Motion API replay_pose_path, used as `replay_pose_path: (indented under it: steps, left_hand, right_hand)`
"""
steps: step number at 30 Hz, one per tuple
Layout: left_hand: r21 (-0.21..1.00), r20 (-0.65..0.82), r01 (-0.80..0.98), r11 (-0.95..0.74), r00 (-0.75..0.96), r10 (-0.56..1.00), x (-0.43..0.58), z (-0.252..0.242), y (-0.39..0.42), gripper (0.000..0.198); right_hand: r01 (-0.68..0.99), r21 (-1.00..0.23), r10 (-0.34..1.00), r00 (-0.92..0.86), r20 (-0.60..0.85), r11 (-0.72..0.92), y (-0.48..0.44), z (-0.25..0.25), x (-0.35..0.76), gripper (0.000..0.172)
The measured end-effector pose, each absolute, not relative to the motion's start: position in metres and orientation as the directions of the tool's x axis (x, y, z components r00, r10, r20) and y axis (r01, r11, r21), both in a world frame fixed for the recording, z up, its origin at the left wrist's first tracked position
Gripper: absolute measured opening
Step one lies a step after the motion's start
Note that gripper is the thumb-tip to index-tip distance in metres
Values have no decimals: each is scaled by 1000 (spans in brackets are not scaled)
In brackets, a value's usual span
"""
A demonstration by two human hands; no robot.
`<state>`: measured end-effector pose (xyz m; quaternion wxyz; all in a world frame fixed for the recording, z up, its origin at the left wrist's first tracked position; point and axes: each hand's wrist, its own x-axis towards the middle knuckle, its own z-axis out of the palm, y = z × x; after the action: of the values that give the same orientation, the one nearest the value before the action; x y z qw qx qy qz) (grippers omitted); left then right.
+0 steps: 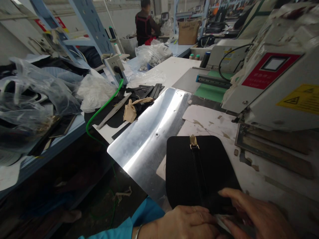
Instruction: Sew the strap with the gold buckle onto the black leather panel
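Observation:
A black textured panel (pixel 178 169) with rounded corners lies at the near end of the work surface. Down its middle runs a narrow black strap, topped by a gold-coloured buckle (pixel 193 142). My left hand (pixel 189 222) is closed at the panel's near edge, fingers together; its fingertips are hidden. At the panel's lower right corner is my right hand (pixel 259 212), thumb stretched out and apart from its bent fingers. Between the hands shows a small pale piece (pixel 224 223), too blurred to name.
A shiny metal plate (pixel 144 132) borders the panel on the left. To the right stands a white machine (pixel 269 89) with a red label. Black strips (pixel 157 89), tan scraps (pixel 130 112) and a green hose (pixel 99 111) lie left. Farther back is a person (pixel 144 25).

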<state>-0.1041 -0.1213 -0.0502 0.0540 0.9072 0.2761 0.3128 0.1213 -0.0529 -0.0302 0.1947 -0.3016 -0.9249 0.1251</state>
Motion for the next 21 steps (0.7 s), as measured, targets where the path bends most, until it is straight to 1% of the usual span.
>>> replay_pose_path:
  steps: [2, 4, 8, 10, 12, 16, 19, 21]
  left_hand:
    - [262, 508, 477, -839, 671, 540, -104, -50, -123, 21]
    - [256, 476, 477, -841, 695, 539, -104, -52, -124, 21]
    - [242, 470, 473, -847, 707, 529, -104, -53, -124, 21]
    - [235, 473, 480, -845, 703, 531, -103, -53, -124, 20]
    - [233, 478, 487, -842, 696, 535, -103, -54, -124, 19]
    - [236, 486, 484, -843, 692, 533, -102, -55, -124, 18]
    - [239, 472, 481, -844, 702, 534, -103, -53, -123, 19]
    - [252, 489, 478, -842, 688, 537, -103, -50, -121, 19]
  right_hand:
    - [596, -296, 664, -691, 285, 747, -53, -30, 120, 20]
    - [592, -251, 643, -706, 297, 766, -53, -29, 117, 16]
    - [544, -137, 552, -747, 370, 828, -50, -28, 110, 24]
    - [520, -111, 517, -759, 395, 847, -48, -29, 109, 24]
    - [513, -99, 506, -761, 407, 852, -49, -30, 110, 25]
    - [550, -65, 527, -753, 395, 833, -50, -32, 110, 30]
    - [545, -1, 496, -763, 414, 838, -50, -34, 108, 31]
    - [528, 32, 468, -777, 420, 848, -48, -34, 108, 32]
